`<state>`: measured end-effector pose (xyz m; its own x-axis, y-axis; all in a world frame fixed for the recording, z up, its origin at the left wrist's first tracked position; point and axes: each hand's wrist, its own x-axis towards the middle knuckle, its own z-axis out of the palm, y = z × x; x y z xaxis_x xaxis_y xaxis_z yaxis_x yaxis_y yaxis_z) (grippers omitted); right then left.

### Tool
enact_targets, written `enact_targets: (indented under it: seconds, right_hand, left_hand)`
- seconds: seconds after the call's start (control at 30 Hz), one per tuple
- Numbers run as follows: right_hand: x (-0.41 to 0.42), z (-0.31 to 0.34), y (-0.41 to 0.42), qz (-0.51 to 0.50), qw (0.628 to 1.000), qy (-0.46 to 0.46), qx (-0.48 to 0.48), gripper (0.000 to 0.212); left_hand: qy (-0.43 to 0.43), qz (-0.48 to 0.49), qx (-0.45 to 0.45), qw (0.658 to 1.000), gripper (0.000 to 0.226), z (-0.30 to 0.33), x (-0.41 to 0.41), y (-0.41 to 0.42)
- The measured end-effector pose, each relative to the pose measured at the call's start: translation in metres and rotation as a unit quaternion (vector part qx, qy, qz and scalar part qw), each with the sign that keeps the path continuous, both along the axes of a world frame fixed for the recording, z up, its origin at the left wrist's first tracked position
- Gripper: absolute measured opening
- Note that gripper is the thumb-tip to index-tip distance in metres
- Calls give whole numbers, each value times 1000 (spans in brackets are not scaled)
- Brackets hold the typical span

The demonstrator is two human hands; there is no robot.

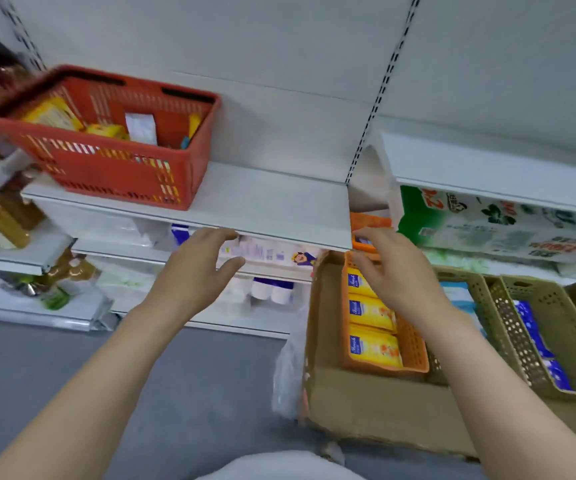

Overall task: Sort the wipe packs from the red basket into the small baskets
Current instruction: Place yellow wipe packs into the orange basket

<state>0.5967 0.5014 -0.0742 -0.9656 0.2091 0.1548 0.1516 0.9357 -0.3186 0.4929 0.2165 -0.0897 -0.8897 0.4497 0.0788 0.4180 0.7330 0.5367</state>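
Shelving [245,199] fills most of what I'm looking at, and the red basket [106,133] sits on the upper board to my left, well above the sorting spot. I can still see several packs inside it: yellow ones [54,114] toward its left end and a white one [141,128] near the middle, so by my reckoning the basket is far from cleared.

Lower right, a cardboard box [366,403] holds the small baskets. The orange basket [414,344] carries a row of three yellow packs [373,344] laid end to end. Just beside it, two tan baskets [570,327] stand side by side; the nearer to me shows blue packs [539,344], and the other shows a pale blue pack partly hidden by my forearm. I judge the sorting partly done, with colours kept apart so far.

My left hand [196,271] hovers below the shelf edge, fingers spread and loosely bent, holding nothing. My right hand [394,271] hangs over the far end of the orange basket, fingers relaxed and apart, also holding nothing. Next I'd expect to reach up to the red basket for another pack.
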Motion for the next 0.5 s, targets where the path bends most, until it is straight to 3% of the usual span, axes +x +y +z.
enact_targets:
  seconds: [0.23,0.5]
  right_hand:
    - [2,12,-122,-8,998,62,-16,40]
    - [-89,25,-208,43,996,69,-23,46]
  left_hand:
    - [83,-11,-44,996,45,30,-25,-137]
    - [134,11,-69,989,46,44,-97,-203]
